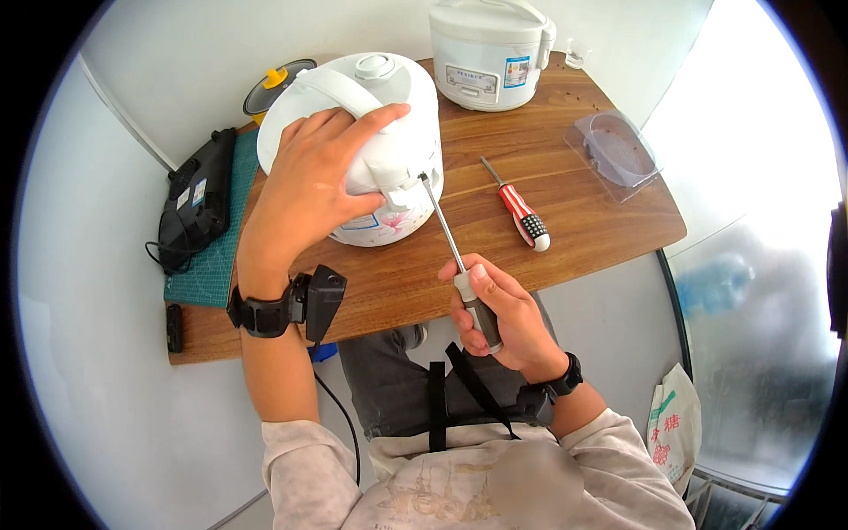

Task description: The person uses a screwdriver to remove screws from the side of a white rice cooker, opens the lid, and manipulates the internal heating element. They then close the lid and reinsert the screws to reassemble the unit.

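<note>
A white rice cooker (415, 97) with a pink flower print stands tilted on the wooden table (477, 203). My left hand (322, 172) grips its lid beside the carrying handle, fingers over the top and thumb low near a white latch part (402, 196). In my right hand (508, 309) is a screwdriver (449, 234) with a grey handle, fingers wrapped round it. Its shaft points up and left, and the tip meets the cooker at the edge of that latch part. Whether it sits in a gap or on a screw, I cannot tell.
Right of the cooker lies a red, white and black screwdriver (523, 215). Behind stands a second white rice cooker (488, 57). A clear plastic tray (614, 150) rests at the right. At left are a black device (196, 203), a green cutting mat (212, 274) and a dark lid (296, 71).
</note>
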Motion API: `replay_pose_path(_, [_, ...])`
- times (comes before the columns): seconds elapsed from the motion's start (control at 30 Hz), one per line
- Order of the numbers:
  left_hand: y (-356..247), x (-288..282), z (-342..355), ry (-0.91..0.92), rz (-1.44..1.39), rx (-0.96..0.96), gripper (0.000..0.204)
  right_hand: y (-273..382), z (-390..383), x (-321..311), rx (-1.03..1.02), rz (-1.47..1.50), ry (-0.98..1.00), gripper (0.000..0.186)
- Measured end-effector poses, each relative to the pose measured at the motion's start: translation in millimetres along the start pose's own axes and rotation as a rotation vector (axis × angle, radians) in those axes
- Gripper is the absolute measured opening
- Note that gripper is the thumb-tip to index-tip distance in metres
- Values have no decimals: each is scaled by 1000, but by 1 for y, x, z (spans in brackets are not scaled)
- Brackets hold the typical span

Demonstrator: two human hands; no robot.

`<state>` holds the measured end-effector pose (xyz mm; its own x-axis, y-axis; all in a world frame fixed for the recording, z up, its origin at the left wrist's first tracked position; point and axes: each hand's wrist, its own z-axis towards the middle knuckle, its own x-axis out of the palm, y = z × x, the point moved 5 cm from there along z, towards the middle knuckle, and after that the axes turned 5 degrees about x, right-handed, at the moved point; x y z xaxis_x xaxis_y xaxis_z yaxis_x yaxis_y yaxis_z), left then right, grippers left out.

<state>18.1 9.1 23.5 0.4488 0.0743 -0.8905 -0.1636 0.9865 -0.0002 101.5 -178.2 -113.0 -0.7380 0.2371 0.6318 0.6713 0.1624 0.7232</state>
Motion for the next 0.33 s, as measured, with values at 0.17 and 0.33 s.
replay_pose_path(0.17, [-1, -1, 1, 65, -27, -37, 87, -3, 1, 2, 15, 110, 61, 39])
replay_pose_path(0.33, [-1, 0, 3, 124, -32, -72, 91, -13, 1, 21, 66, 440, 239, 39])
